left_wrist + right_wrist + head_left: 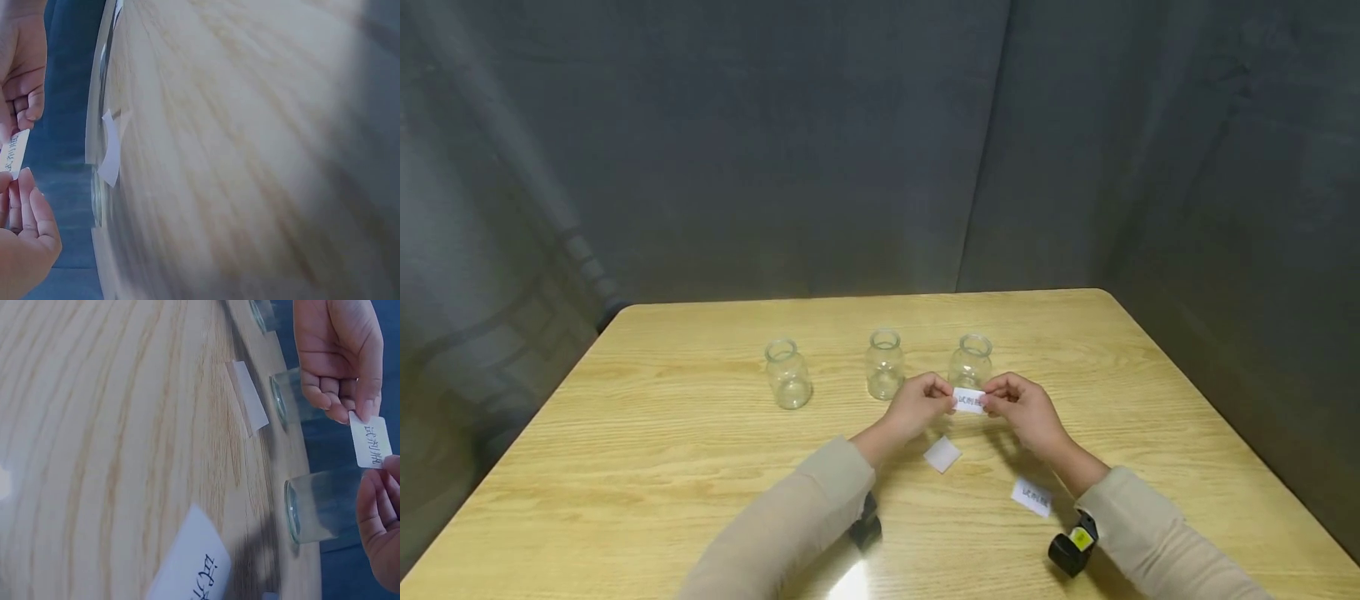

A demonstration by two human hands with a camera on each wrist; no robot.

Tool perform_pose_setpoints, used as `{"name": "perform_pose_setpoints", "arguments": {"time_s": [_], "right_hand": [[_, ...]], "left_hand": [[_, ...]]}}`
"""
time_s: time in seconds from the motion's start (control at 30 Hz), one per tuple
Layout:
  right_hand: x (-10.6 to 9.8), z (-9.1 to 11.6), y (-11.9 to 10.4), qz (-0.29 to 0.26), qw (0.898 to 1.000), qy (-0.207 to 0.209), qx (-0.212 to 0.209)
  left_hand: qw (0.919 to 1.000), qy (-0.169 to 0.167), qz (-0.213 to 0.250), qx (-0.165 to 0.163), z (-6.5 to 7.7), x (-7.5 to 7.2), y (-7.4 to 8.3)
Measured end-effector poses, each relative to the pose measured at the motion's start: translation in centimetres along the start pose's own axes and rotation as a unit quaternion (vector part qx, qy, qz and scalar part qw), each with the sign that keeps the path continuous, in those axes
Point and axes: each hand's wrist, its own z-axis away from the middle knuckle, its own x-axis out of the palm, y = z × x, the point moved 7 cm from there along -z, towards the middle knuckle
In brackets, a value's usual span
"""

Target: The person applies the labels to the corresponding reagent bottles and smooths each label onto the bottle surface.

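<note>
A small white label [968,400] with handwritten characters is held up in front of the right glass jar [970,362]. My left hand [919,404] pinches its left edge between thumb and fingers. At the opposite edge, my right hand [1024,410] pinches it the same way. The right wrist view shows the label [370,441] stretched flat between both hands. Below the hands, a blank white paper piece [942,454] lies on the table. Another written label [1032,497] rests under my right forearm.
Two more open glass jars, the middle one [885,365] and the left one [788,373], stand in a row with the right jar on the wooden table [662,433]. Dark grey curtains [805,150] hang behind the table and along its sides.
</note>
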Motion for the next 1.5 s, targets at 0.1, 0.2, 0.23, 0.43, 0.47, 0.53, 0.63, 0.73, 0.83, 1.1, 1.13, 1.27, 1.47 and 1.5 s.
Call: {"name": "perform_pose_setpoints", "arguments": {"time_s": [0.1,0.2,0.23,0.43,0.47,0.53,0.63,0.73,0.83,1.1,1.13,1.27,1.47,1.5], "right_hand": [[-0.1,-0.2,0.3,-0.014,1.000,0.008,0.012],[-0.2,-0.4,0.8,-0.024,0.999,0.009,0.027],[-0.2,-0.5,1.0,-0.023,0.999,0.010,0.032],[-0.6,-1.1,1.6,0.003,0.999,0.025,0.037],[-0.6,-1.2,1.7,0.006,0.999,0.027,0.036],[-0.6,-1.4,1.9,0.010,0.999,0.029,0.032],[-0.5,-1.6,2.1,0.012,0.999,0.031,0.028],[-0.5,-1.7,2.3,0.017,0.999,0.032,0.026],[-0.5,-1.8,2.4,0.029,0.998,0.040,0.028],[-0.5,-2.1,2.8,0.051,0.997,0.058,0.031],[-0.5,-2.2,2.8,0.050,0.997,0.059,0.030],[-0.5,-2.2,2.9,0.046,0.996,0.063,0.032],[-0.6,-2.3,2.8,0.052,0.996,0.072,0.031],[-0.6,-2.3,2.8,0.052,0.996,0.072,0.030]], "left_hand": [[1.0000,0.003,-0.003,0.003,-0.2,0.2,-0.1],[1.0000,0.006,-0.002,-0.001,-0.5,0.3,-0.2],[1.0000,0.008,-0.005,-0.001,-0.6,0.4,-0.2],[0.9997,0.009,-0.023,0.004,-1.1,0.6,-0.1],[0.9996,0.010,-0.027,0.004,-1.2,0.7,-0.2],[0.9987,0.013,-0.049,0.005,-1.3,0.7,-0.3],[0.9963,0.017,-0.084,0.003,-1.5,0.7,-0.5],[0.9935,0.024,-0.111,0.010,-1.7,0.7,-0.6],[0.9921,0.031,-0.119,0.024,-1.8,0.7,-0.4],[0.9889,0.045,-0.139,0.027,-2.1,0.8,-0.1],[0.9885,0.045,-0.142,0.027,-2.1,0.8,-0.1],[0.9879,0.048,-0.146,0.022,-2.1,0.7,-0.1],[0.9817,0.062,-0.179,0.021,-2.0,0.7,0.1],[0.9798,0.065,-0.188,0.020,-2.0,0.6,0.2]]}}
